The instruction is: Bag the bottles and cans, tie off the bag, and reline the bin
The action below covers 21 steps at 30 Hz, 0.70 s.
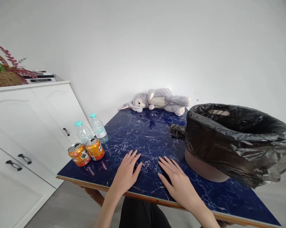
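Note:
My left hand [126, 172] lies flat on the blue marbled table [133, 136], fingers stretched out and holding nothing. Flat beside it, my right hand [175, 180] also rests on the tabletop with its fingers apart. To the left of my left hand stand two orange drink cans, the front can [80, 155] and the other can [95, 148], both with opened tops. Behind them are two clear plastic bottles with turquoise caps, a left bottle [83, 131] and a right bottle [99, 128]. Right of my right hand is a bin [204, 164] lined with a black plastic bag [209, 139].
A grey plush rabbit [157, 99] lies on its side at the table's far edge, against the white wall. White cabinets [26, 126] stand at the left, with a wicker basket [6, 78] of artificial plants on top. The bag's loose edge hangs past the table's right side.

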{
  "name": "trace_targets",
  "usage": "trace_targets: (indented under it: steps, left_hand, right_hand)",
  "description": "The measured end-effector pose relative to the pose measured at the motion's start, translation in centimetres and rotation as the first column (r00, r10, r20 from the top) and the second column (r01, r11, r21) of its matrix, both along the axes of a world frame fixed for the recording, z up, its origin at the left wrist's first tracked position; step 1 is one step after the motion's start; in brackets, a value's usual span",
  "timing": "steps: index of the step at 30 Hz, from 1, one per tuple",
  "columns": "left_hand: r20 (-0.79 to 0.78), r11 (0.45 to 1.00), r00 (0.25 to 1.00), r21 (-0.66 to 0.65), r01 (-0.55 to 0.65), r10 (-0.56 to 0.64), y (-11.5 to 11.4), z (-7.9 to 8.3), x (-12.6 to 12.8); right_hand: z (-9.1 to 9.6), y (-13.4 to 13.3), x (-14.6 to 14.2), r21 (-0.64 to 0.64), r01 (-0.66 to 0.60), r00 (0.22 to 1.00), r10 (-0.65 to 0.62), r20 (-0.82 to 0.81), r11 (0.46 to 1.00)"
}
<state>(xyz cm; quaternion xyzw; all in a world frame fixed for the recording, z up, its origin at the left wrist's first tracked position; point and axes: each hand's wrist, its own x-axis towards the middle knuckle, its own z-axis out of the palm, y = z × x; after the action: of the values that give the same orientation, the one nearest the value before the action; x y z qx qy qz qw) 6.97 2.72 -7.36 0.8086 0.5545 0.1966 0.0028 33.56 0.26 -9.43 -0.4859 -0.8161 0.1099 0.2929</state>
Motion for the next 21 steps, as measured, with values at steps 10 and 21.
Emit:
trace_targets:
  steps: [10,21]
  left_hand:
    - [0.011,0.999,1.000,0.042,0.013,-0.013,0.06,-0.42,-0.15]
    - [0.004,0.999,1.000,0.033,0.010,-0.011,0.06,-0.22,-0.13]
  right_hand:
    - [-0.15,-0.04,0.07,0.006,0.001,1.000,-0.001,-0.015,1.000]
    - [0.13,-0.01,0.02,-0.009,0.000,1.000,0.000,-0.004,1.000]
